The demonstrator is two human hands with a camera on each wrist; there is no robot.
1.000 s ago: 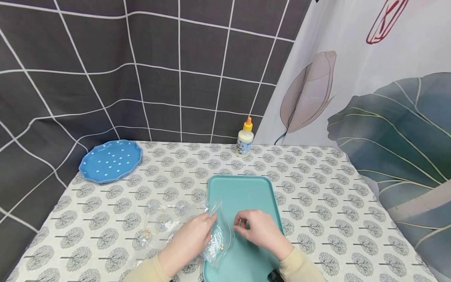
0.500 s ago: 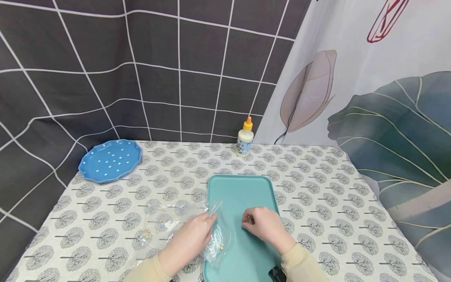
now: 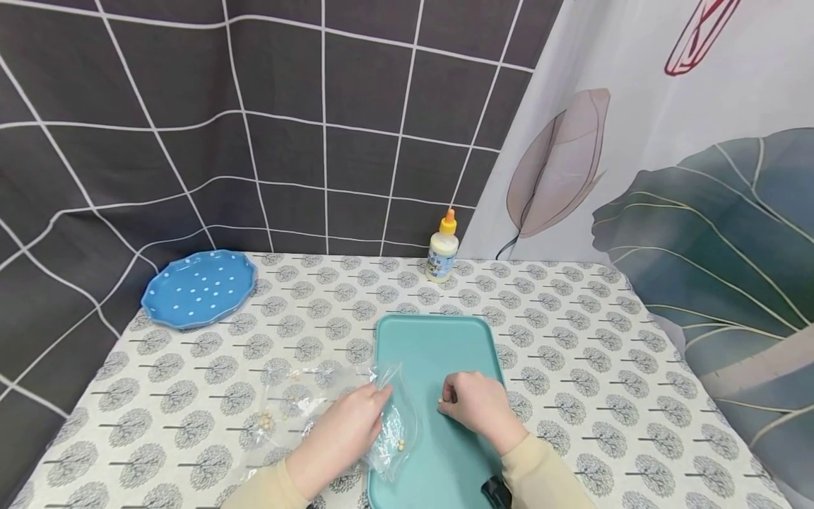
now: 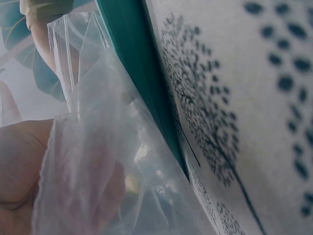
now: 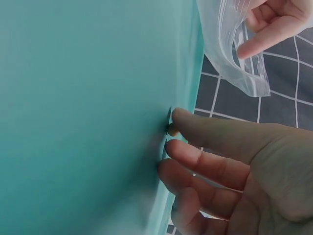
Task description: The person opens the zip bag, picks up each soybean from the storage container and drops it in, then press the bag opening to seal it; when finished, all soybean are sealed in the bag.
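Clearly the left hand [image 3: 343, 435] pinches the bag [image 3: 389, 424] at the tray [image 3: 432, 339] edge while the right hand [image 3: 477, 406] nips a bead [image 3: 439, 401] against the tray, which could roll away if that light grip slips.

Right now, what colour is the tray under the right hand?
Teal, plain; the tray shows best in the head view.
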